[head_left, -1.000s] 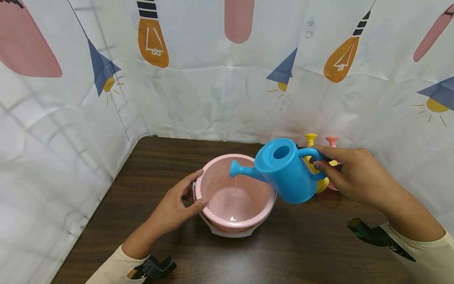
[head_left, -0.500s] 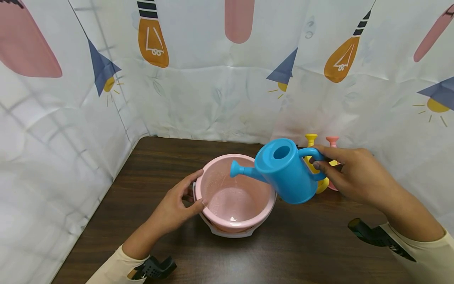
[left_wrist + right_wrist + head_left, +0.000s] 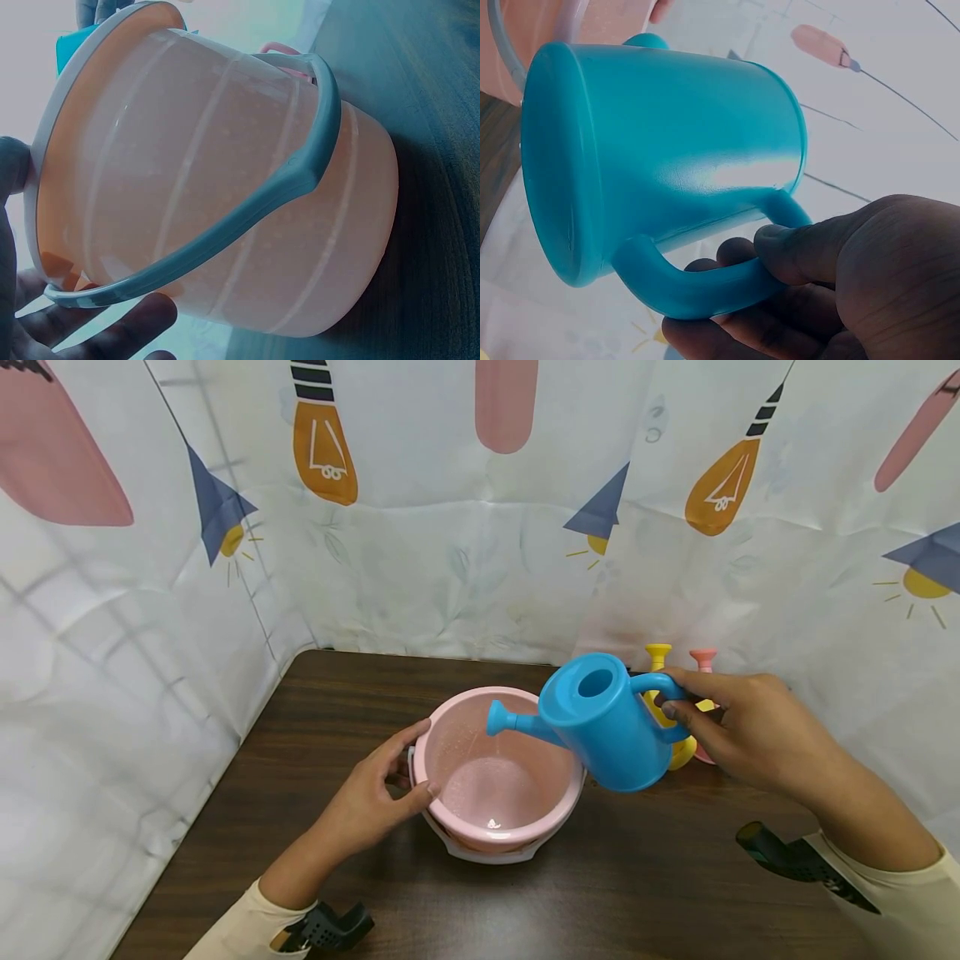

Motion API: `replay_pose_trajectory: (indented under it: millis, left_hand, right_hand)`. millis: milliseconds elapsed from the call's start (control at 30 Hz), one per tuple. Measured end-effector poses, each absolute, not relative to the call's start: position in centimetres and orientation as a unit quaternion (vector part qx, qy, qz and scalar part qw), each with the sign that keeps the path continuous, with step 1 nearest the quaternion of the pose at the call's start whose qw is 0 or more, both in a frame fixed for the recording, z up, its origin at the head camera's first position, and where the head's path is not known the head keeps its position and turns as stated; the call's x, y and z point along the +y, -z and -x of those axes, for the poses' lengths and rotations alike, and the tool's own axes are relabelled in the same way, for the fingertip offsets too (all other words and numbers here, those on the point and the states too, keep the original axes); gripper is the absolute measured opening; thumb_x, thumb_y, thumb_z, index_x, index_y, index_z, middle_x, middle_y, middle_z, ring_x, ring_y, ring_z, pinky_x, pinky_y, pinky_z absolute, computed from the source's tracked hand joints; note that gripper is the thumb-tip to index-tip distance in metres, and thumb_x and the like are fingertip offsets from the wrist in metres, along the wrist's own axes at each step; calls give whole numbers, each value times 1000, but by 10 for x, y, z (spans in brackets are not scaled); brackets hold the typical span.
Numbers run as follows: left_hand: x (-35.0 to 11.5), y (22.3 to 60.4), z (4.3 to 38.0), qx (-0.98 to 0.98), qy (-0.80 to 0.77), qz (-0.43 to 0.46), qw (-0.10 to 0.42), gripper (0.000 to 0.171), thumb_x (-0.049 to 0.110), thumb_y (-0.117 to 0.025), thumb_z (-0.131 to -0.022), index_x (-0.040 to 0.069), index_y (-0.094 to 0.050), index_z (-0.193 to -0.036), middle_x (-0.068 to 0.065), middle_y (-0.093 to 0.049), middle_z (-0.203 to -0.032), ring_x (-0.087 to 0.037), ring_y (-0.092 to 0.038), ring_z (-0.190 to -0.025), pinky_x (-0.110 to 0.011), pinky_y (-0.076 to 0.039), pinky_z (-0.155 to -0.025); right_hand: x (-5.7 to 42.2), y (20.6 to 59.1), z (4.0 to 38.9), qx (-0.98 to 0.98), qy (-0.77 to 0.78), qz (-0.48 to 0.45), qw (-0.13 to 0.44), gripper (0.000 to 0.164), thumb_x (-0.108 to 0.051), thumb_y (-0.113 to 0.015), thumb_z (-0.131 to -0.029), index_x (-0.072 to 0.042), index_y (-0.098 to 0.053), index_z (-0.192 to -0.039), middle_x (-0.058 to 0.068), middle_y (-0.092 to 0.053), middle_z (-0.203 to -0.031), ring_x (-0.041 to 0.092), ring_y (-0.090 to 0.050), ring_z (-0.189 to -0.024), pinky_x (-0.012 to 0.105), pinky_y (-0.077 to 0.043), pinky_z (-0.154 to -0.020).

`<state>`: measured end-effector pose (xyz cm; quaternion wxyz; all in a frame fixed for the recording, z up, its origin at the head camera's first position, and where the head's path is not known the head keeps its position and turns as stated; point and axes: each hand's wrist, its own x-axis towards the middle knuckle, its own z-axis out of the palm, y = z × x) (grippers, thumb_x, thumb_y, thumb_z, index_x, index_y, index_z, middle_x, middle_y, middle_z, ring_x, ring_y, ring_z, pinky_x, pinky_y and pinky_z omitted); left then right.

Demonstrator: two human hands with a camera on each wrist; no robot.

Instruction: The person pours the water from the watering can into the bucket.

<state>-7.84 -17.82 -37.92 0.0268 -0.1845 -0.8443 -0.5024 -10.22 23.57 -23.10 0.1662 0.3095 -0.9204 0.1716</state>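
A pink bucket point(image 3: 495, 785) with a pale swing handle point(image 3: 225, 232) stands on the table. At its left rim my left hand point(image 3: 375, 793) holds it, thumb and index finger on the rim and other fingers outside below it. My right hand point(image 3: 757, 727) grips the handle of a blue watering can point(image 3: 611, 727), thumb on top and fingers curled beneath, as the right wrist view shows. The can is tilted left, its spout head point(image 3: 498, 717) over the bucket's opening. Faint thin streams of water fall from it inside. A little water glistens at the bucket's bottom.
Behind the right hand stand a yellow watering can point(image 3: 681, 752) and a pink one point(image 3: 703, 658), both partly hidden. The dark wooden table point(image 3: 315, 710) meets a printed cloth backdrop point(image 3: 420, 568) at the back and left.
Hands, bucket and blue watering can stay in place over the last second. The pouring posture is unchanged, with thin streams in each head frame.
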Motion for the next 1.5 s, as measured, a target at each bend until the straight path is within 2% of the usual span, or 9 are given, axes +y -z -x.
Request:
replay_pose_trajectory:
  millis: [500, 733, 967, 1500]
  left_hand:
    - [-178, 380, 79, -843, 505, 183, 27, 72, 24, -75, -91, 17, -43, -156, -7, -61, -114, -16, -64, -89, -42, -55, -77]
    - [-178, 380, 79, -842, 507, 183, 24, 72, 28, -75, -92, 18, -43, -156, -6, -61, -116, -17, -64, -91, -43, -55, -78]
    - [-178, 380, 79, -844, 505, 179, 21, 72, 29, -75, -92, 20, -43, -156, -6, -61, -116, -17, -64, -91, -43, -55, -78]
    - [-178, 380, 78, -844, 505, 178, 21, 73, 30, -75, -92, 19, -43, -156, -5, -61, -114, -16, -64, -90, -42, -55, -77]
  right_hand:
    - [236, 231, 103, -919, -168, -314, 169, 42, 1, -83, -81, 5, -71, -121, 4, -71, -84, 7, -62, -57, 26, -52, -53]
    - [236, 231, 103, -918, -172, -313, 171, 41, 3, -83, -81, 6, -71, -120, 9, -72, -87, 12, -66, -60, 33, -56, -53]
    - [237, 231, 102, -921, -169, -309, 166, 42, 2, -83, -81, 5, -71, -121, 6, -71, -86, 8, -62, -59, 26, -52, -53]
    - [236, 231, 102, -918, -171, -315, 169, 43, 2, -83, -81, 5, -71, -121, 3, -70, -83, 6, -61, -56, 25, -50, -51]
